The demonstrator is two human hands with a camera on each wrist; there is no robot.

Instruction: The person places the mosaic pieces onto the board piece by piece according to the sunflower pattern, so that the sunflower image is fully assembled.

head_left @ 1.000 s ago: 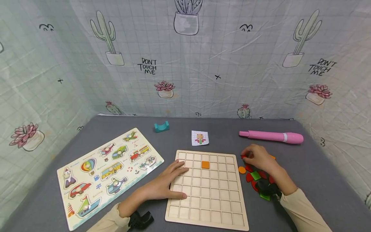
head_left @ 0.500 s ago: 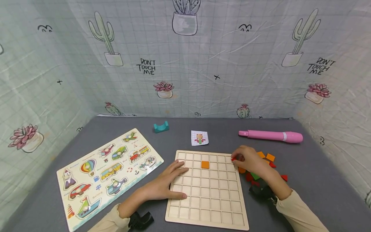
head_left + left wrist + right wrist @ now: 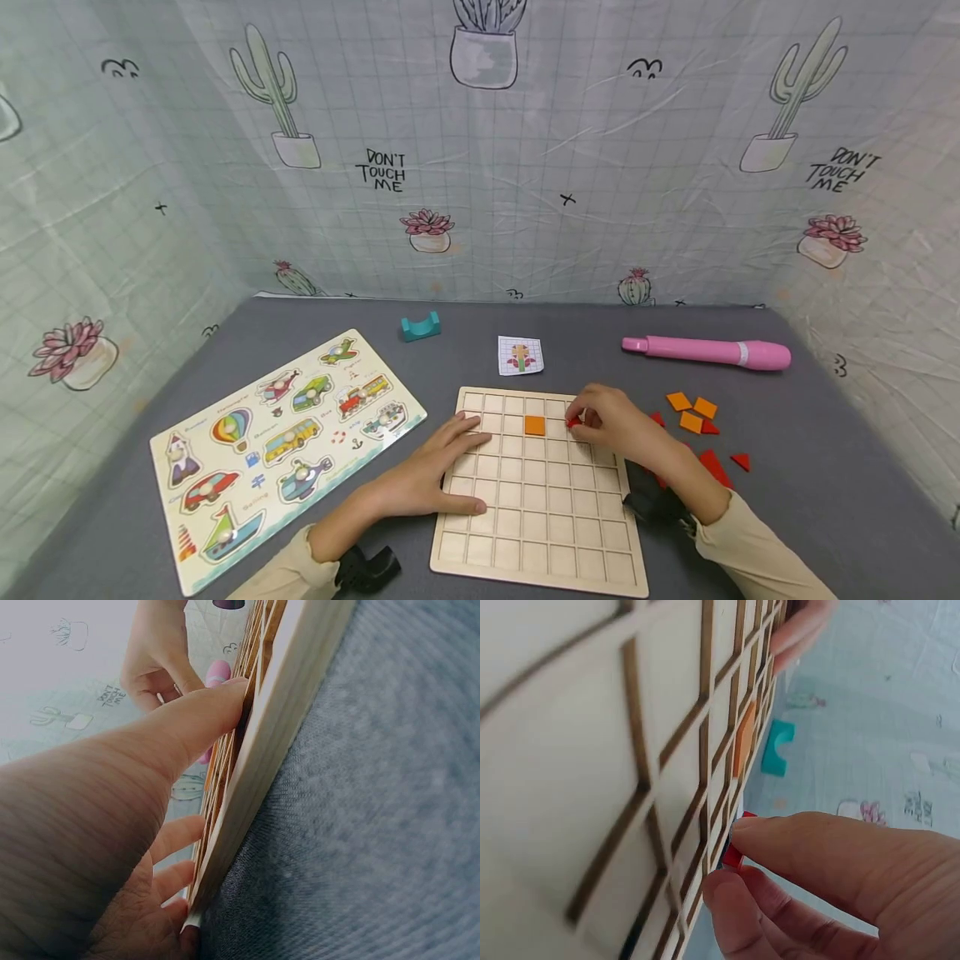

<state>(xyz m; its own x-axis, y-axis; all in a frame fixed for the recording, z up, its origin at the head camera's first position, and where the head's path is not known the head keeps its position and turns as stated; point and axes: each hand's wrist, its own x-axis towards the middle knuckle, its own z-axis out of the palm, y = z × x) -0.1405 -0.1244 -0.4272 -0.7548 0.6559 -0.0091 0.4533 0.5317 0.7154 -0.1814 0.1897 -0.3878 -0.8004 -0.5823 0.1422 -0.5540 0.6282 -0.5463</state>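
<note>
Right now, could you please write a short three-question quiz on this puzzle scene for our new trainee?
1. True or false: the right hand pinches a red piece.
2. What does the left hand rest on: A the vehicle puzzle, B the grid board, C the pink pen?
3. What colour is the square tile already seated in the grid?

Key: 1 true; 2 B; 3 orange.

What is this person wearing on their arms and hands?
Both hands are bare: the left hand and right hand wear no gloves or rings that show. Each arm has a cream long sleeve with a gathered cuff. A small black device is strapped at each wrist.
</note>
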